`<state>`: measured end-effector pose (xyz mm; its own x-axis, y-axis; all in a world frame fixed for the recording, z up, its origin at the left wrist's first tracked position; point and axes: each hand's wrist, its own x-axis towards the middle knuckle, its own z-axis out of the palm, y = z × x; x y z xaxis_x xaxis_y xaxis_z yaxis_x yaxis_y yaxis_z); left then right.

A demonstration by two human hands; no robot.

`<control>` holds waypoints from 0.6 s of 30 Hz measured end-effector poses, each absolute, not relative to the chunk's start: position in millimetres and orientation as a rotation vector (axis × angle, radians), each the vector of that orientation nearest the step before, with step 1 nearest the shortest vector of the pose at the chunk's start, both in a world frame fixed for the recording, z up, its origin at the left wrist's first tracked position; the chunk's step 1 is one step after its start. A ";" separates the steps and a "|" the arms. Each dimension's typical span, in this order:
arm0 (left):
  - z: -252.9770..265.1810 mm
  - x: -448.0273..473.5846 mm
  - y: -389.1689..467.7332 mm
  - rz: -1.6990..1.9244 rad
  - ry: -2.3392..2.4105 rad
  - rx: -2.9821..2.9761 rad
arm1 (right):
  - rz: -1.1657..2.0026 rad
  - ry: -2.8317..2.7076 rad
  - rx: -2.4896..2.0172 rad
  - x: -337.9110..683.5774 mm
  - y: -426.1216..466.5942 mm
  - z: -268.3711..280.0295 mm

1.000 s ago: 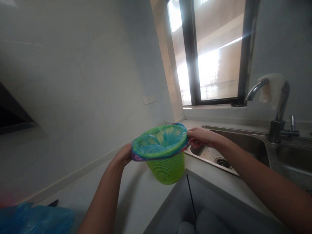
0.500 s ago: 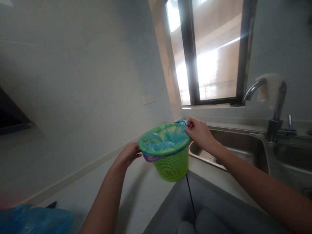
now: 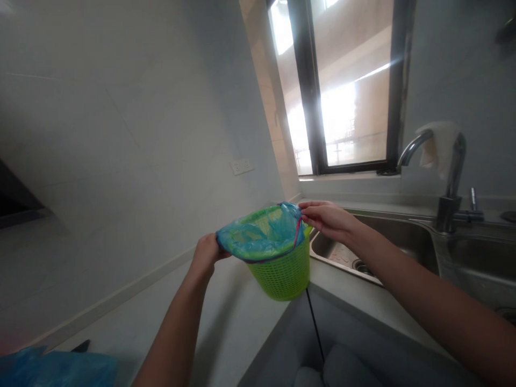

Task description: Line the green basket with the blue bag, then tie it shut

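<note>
A green plastic basket (image 3: 280, 277) with mesh sides stands upright at the counter's corner. Lining it is a thin blue plastic bag (image 3: 258, 242), folded over the rim, with a pink and purple drawstring edge along the front and right. My left hand (image 3: 207, 251) grips the bag's edge at the left, where the plastic stretches out past the rim. At the right rim, my right hand (image 3: 325, 217) pinches the bag's edge and drawstring between thumb and fingers. The fingertips of my left hand are partly hidden.
Right of the basket is a steel sink (image 3: 411, 242) with a faucet (image 3: 453, 177) draped in a white cloth (image 3: 437, 142). Another blue plastic bag (image 3: 68, 368) lies on the counter (image 3: 226, 317) at lower left, beside a dark object. A wall and window stand behind.
My left hand has pulled the bag's edge outward to the left. My right hand has shifted slightly left, lifting the bag's edge; the drawstring now crosses the right rim.
</note>
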<state>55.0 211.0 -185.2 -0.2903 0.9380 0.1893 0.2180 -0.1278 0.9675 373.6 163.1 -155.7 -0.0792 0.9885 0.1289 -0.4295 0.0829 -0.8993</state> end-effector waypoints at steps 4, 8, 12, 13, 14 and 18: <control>-177.1 54.9 203.6 1.664 1.681 1.482 | 1.453 -1.052 -0.625 369.1 163.6 -160.9; -171.2 57.6 198.2 1.822 1.617 1.514 | 1.414 -1.132 -0.559 359.5 162.0 -168.9; -168.5 60.0 197.4 1.880 1.326 1.247 | 1.206 -1.221 -0.556 354.1 166.2 -176.9; -167.4 60.5 197.4 1.879 1.272 1.177 | 1.166 -1.237 -0.563 354.2 167.9 -178.4; -165.7 61.1 197.2 1.872 1.237 1.116 | 1.134 -1.252 -0.576 354.8 169.3 -179.4; -151.0 63.2 193.0 1.876 1.182 0.883 | 1.048 -1.341 -0.675 357.1 168.8 -180.3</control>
<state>63.2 193.0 -151.0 -0.4915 0.8554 0.1633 -0.2219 -0.3044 0.9263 357.1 168.8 -180.3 -0.0863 0.8927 0.4423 -0.2140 0.4169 -0.8834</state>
